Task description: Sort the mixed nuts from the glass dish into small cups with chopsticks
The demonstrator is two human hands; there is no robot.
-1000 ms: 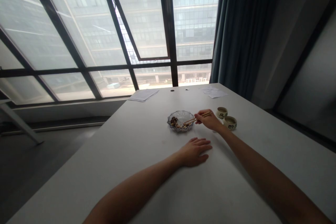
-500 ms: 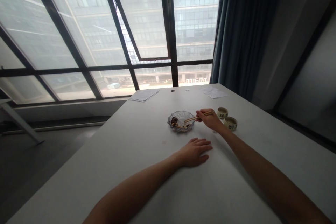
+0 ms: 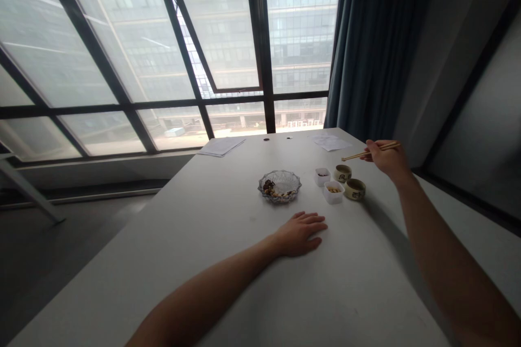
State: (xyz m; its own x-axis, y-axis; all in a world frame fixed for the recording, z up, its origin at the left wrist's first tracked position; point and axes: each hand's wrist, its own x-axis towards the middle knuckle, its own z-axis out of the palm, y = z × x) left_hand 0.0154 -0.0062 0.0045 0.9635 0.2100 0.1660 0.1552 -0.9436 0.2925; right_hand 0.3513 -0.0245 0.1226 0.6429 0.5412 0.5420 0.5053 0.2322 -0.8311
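My right hand [image 3: 386,158] is raised above the right side of the table, closed on a pair of chopsticks [image 3: 358,156]. Their tips point left, over the far cup; something small may be at the tips, too small to name. Below are two pale ceramic cups [image 3: 355,190] with dark characters. Beside them stand two small white containers [image 3: 334,199], the near one with tan pieces inside, the far one with dark bits. A clear glass bowl [image 3: 280,173] holds dark and tan pieces that look like nuts. My left hand [image 3: 300,234] lies flat on the table in front of the bowl, fingers spread.
The white table [image 3: 203,217] stretches toward the windows. Papers [image 3: 222,146] lie at its far left corner and another sheet [image 3: 331,142] at the far right. Two small dark spots sit near the far edge. A blue curtain [image 3: 370,54] hangs behind on the right.
My right hand with the chopsticks has moved right and up, from the glass bowl to above the cups. The white containers it hid now show. My left hand stays put.
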